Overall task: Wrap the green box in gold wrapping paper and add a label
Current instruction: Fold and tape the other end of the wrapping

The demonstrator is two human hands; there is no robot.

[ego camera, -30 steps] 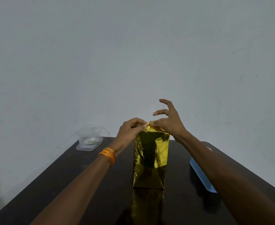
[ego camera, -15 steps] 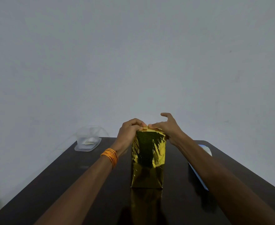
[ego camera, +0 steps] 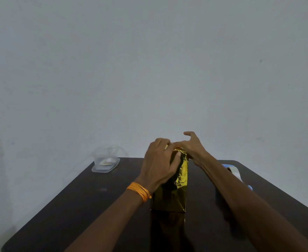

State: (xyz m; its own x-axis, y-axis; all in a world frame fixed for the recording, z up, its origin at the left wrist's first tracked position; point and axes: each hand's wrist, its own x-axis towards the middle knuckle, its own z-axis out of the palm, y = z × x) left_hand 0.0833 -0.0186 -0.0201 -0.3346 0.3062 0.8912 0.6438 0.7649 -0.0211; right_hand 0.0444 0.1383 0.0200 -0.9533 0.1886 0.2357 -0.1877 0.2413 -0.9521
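Upright gold-wrapped box (ego camera: 181, 180) under both hands: left hand (ego camera: 158, 164) grips its top, thumb on front; right hand (ego camera: 193, 150) presses the top fold, fingers loose. Left of left hand, clear tub (ego camera: 105, 166) (pale scrap inside, unclear).

In front of me is a dark table (ego camera: 77, 206). A gold box (ego camera: 177, 195) stands up in the middle. A clear tub (ego camera: 105, 163) sits at the far left corner. A blue thing (ego camera: 236, 172), maybe a tray, lies on the right.
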